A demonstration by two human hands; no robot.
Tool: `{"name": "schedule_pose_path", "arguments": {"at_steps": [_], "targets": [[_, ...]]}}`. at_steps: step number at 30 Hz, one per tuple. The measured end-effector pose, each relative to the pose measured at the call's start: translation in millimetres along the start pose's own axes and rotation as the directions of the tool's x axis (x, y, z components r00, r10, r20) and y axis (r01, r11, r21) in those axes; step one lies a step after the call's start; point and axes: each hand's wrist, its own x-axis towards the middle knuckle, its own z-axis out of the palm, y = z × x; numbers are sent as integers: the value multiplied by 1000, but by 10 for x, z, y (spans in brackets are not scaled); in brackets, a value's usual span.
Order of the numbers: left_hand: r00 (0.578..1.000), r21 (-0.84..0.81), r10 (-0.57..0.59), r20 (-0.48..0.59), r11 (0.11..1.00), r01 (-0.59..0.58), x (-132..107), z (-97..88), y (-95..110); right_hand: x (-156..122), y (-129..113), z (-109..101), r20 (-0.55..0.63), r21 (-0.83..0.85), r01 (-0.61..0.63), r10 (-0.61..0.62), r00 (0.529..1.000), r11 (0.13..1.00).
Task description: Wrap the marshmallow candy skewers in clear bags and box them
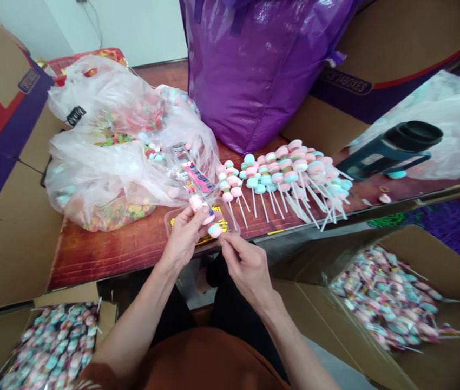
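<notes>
My left hand (185, 234) is closed around a marshmallow candy skewer (208, 218), with pink and blue-white pieces showing above the fingers. My right hand (244, 264) pinches the skewer's lower end, just under a blue-white piece. Both hands are held over a clear plastic tray (173, 218) with a yellow label at the near edge of the red-brown wooden table (108, 246). A row of finished skewers (290, 176) with white sticks lies on the table to the right of my hands.
Clear plastic bags of loose colourful candy (112, 157) sit at the left of the table. A purple bag (254, 70) stands behind, a dark blue bottle (392, 149) lies at right. Cardboard boxes of wrapped skewers stand at lower left (51, 349) and lower right (392, 303).
</notes>
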Motion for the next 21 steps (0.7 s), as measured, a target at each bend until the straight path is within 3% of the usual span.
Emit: {"name": "schedule_pose_path", "arguments": {"at_steps": [3,6,12,14,17,19,21], "targets": [[999,34,-30,43,999,28,-34,-3,-36,37,71,39,-52,-152,158,-168,984,976],[989,44,-110,99,993,106,-64,-29,-32,43,111,97,-72,-226,221,-242,968,949],[952,82,-221,213,975,208,-101,-98,79,42,26,116,-147,-50,130,-136,980,990],[961,87,-186,205,981,171,-82,-113,139,45,-3,86,-155,13,109,-105,982,994],[993,53,1,115,999,-8,-16,-80,231,39,-26,57,-144,80,84,-72,987,993],[992,18,103,67,994,-104,37,-16,270,27,-38,61,-105,130,30,-16,994,991],[991,-3,129,37,992,-129,79,57,275,15,-51,72,-48,181,-40,50,998,983]]}}
